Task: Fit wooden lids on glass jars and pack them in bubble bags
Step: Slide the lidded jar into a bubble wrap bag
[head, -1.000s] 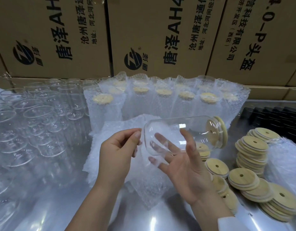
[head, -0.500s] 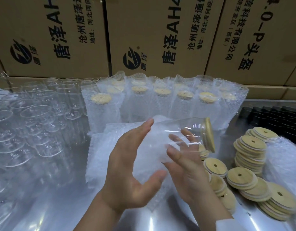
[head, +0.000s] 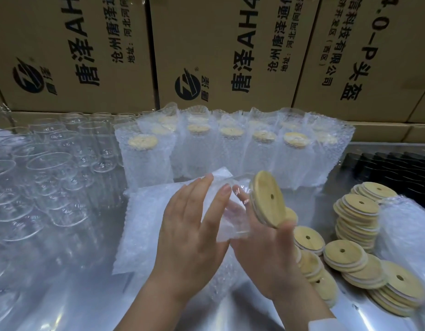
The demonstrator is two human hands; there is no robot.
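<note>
A glass jar (head: 239, 206) with a round wooden lid (head: 269, 199) lies tilted in the middle, lid end towards the right. My right hand (head: 261, 256) grips it from below, fingers showing through the glass and thumb by the lid's lower edge. My left hand (head: 190, 235) lies with straight fingers on a bubble bag (head: 218, 177) that covers the jar's base end; its thumb is hidden. Under both hands is a flat pile of bubble bags (head: 144, 223).
Several bagged, lidded jars (head: 230, 149) stand in a row behind. Empty glass jars (head: 51, 168) crowd the left. Stacks of wooden lids (head: 357, 211) and loose lids (head: 343, 254) lie at the right, black items (head: 398, 168) beyond. Cardboard boxes (head: 230, 56) form the back wall.
The jar has swung so its lid faces me more, and its base has gone under the bubble bag. My left hand moved from the jar's base onto the bag.
</note>
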